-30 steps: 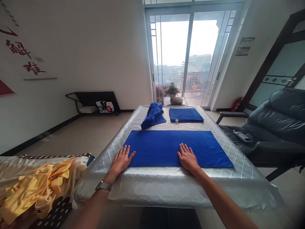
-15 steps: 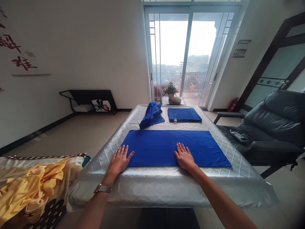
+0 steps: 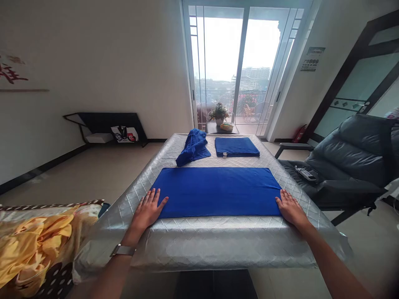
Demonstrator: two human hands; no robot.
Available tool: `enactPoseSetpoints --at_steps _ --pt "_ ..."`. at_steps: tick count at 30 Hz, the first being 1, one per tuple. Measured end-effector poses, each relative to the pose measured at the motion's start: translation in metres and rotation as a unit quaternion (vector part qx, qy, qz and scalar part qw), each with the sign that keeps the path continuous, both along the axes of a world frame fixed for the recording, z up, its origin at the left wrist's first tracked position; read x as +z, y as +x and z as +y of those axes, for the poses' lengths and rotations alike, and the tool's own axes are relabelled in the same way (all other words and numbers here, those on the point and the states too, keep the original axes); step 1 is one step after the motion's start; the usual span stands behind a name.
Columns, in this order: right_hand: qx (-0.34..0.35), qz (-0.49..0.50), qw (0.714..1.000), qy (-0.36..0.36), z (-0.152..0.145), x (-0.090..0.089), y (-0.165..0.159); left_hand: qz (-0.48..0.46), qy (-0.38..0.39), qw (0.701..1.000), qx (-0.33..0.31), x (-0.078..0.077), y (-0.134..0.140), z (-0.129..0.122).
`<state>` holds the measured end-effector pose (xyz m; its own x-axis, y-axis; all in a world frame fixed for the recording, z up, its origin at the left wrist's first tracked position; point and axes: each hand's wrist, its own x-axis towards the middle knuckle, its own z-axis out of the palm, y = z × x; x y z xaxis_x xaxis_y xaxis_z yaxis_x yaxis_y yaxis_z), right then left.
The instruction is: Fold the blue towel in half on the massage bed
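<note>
A blue towel lies flat, spread lengthwise across the silver-covered table. On its near left edge my left hand rests palm down, fingers stretched out and thumb apart. My right hand lies flat at the towel's right end, over its near right corner, with the fingers extended. Neither hand grasps anything. Beyond the towel, a crumpled blue cloth sits at the far left. To the right of that is a folded stack of blue towels with a small white tag at its near edge.
At the lower left are yellow clothes on a patterned cover. A dark armchair holding a small device stands to the right. Behind the table, a potted plant is in front of the sliding glass door.
My right hand has slid rightward from the towel's middle to its right end. The left hand stays at the left edge. The view has shifted slightly.
</note>
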<state>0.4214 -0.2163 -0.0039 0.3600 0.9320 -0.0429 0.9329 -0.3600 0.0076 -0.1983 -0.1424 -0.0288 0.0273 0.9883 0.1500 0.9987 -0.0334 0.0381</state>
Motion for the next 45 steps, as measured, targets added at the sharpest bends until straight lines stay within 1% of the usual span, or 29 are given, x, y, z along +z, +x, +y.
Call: enactPoseSetpoints --at_steps 3,5,7,10,12,14,16,18,20,23,26,29,31,33,36,38,39,40,42,45 --pt "-0.020 -0.032 0.999 0.012 0.001 0.013 -0.022 0.000 0.011 1.000 -0.013 -0.002 -0.001 0.000" --pt "-0.002 -0.059 0.997 0.047 0.005 0.023 -0.053 0.000 0.011 1.000 -0.008 -0.003 -0.001 0.001" --pt "0.067 -0.046 0.995 0.065 0.013 0.032 -0.096 0.002 0.009 1.000 0.000 -0.003 0.000 0.001" --pt "0.177 0.034 0.982 0.054 0.032 0.041 -0.168 0.014 0.007 1.000 -0.002 -0.004 0.000 0.001" --pt "0.230 0.078 0.968 0.053 0.048 0.042 -0.208 0.023 0.011 1.000 -0.012 -0.005 -0.002 0.001" --pt "0.257 0.101 0.960 0.045 0.063 0.040 -0.232 0.031 0.015 0.999 -0.020 -0.005 -0.002 0.001" --pt "0.261 0.105 0.959 0.026 0.074 0.034 -0.238 0.036 0.012 0.999 -0.016 -0.004 -0.002 0.000" --pt "0.251 0.097 0.963 0.009 0.081 0.027 -0.227 0.037 0.006 0.999 -0.009 -0.004 -0.001 -0.001" --pt "0.233 0.082 0.969 0.002 0.082 0.021 -0.201 0.034 0.002 0.999 -0.004 -0.003 0.001 -0.001" --pt "0.182 0.051 0.982 -0.003 0.079 0.014 -0.144 0.020 0.013 1.000 -0.003 -0.004 0.001 0.000" --pt "0.103 0.022 0.994 -0.003 0.075 0.011 -0.081 0.010 0.043 0.999 -0.023 -0.006 0.000 -0.001" --pt "0.043 0.013 0.999 0.006 0.072 0.007 -0.034 0.022 0.051 0.997 -0.047 -0.005 -0.003 -0.002" --pt "0.031 0.014 0.999 0.013 0.072 0.004 -0.019 0.036 0.031 0.998 -0.051 -0.001 -0.005 -0.003" --pt "0.030 0.016 0.999 0.020 0.072 0.001 -0.015 0.051 -0.003 0.998 -0.045 0.006 -0.006 -0.002" --pt "0.031 0.011 0.999 0.026 0.073 -0.002 -0.017 0.070 -0.048 0.996 -0.005 0.022 0.003 0.004" --pt "0.033 0.006 0.999 0.029 0.074 -0.004 -0.018 0.075 -0.044 0.996 0.017 0.033 0.022 0.011" --pt "0.033 0.006 0.999 0.031 0.075 -0.006 -0.018 0.075 -0.034 0.997 0.011 0.039 0.036 0.015" --pt "0.033 0.006 0.999 0.032 0.075 -0.007 -0.017 0.072 -0.022 0.997 -0.009 0.044 0.054 0.020" --pt "0.029 0.007 0.999 0.036 0.076 -0.009 -0.016 0.058 -0.013 0.995 -0.081 0.052 0.098 0.031" --pt "0.028 0.006 0.999 0.043 0.076 -0.011 -0.014 0.029 -0.028 0.982 -0.182 0.059 0.168 0.053"
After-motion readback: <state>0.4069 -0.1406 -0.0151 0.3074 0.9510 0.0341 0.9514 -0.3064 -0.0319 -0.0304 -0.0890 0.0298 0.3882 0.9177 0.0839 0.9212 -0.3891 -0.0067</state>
